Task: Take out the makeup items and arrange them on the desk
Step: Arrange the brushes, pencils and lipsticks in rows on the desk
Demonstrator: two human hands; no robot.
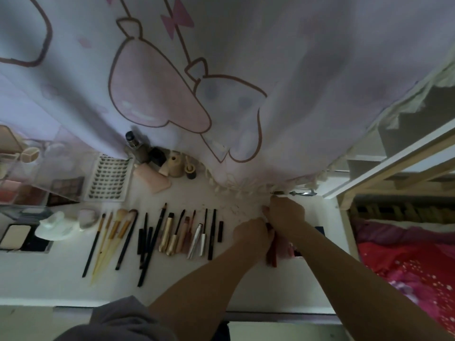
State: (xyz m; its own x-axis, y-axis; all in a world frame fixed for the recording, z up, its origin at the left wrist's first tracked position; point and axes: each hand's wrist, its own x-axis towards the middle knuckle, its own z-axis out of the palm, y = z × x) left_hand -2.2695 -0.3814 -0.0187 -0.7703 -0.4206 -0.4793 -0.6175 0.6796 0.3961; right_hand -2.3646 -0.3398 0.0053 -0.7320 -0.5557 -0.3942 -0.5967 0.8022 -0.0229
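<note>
Makeup items: a dark red tube (271, 257) sits between both hands at the desk's right side. Left hand (253, 232) has its fingers curled round the tube's top; right hand (286, 212) is curled just above it, can't tell what it's holding. Brushes (113, 232) and pencils (147, 242) lie in a row to the left on the white desk (61, 286), with the lash tray (108, 178) behind them.

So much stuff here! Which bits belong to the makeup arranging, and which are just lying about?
Part of the job:
- left hand and right hand, both at a dark red item
- row of brushes and pencils
- false lash card
- eyeshadow palette
- bottles
- desk

Just lying about:
- cartoon curtain
- red bedding
</note>
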